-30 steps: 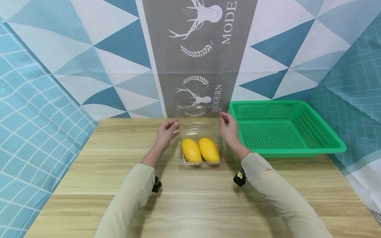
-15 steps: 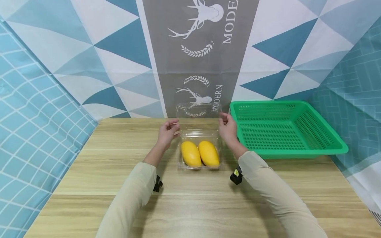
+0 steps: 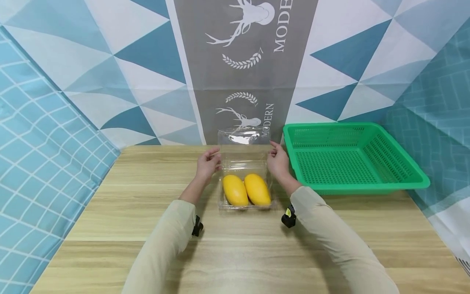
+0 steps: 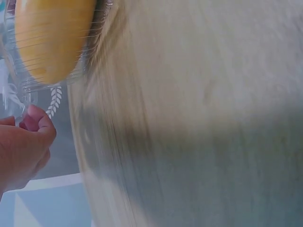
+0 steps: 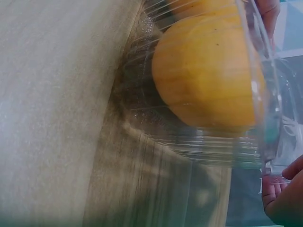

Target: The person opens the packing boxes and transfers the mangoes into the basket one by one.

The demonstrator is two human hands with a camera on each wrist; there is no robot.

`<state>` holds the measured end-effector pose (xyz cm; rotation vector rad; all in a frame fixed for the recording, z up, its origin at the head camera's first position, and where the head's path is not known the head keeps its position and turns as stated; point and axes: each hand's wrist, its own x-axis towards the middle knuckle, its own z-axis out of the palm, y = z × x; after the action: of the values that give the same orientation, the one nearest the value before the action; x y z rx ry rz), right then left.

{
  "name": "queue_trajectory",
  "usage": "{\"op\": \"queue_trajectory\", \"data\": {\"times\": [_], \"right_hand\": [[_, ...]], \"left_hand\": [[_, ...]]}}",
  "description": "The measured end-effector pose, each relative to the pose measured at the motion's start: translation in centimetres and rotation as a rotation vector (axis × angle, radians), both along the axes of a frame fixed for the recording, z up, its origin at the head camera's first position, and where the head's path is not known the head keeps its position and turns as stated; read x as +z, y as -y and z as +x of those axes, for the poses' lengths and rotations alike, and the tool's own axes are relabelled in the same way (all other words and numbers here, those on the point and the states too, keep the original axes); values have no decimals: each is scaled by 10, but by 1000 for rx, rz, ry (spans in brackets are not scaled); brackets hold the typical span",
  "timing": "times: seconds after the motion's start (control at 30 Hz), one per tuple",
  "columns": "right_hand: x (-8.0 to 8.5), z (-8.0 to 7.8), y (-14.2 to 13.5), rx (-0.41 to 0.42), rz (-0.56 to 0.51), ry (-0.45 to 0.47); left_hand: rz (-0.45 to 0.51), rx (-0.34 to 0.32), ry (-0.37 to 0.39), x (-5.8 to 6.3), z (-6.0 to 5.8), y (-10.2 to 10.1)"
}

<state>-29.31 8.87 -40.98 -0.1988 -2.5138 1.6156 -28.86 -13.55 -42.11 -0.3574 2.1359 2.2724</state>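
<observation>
The box (image 3: 245,207) has slid nearer, half-curled fingers (image 4: 43,124) seemingly pinching its lid (image 3: 244,150).

**Surroundings, Head View**

A green rectangular perforated plastic basket (image 3: 334,166) stands on the pale wood-grain table (image 3: 235,253), rear right. Behind: a grey deer-printed panel (image 3: 247,81), flanked by blue-and-white triangle-patterned sheeting (image 3: 147,67). Left: a light-blue white-gridded sheet (image 3: 44,163).
</observation>
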Motion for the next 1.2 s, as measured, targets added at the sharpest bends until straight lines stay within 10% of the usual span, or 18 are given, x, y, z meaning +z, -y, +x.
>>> {"op": "queue_trajectory", "data": {"times": [1.2], "right_hand": [[-14, -1, -2, 17, 36, 56]], "left_hand": [[-93, -61, 55, -15, -7, -2]]}}
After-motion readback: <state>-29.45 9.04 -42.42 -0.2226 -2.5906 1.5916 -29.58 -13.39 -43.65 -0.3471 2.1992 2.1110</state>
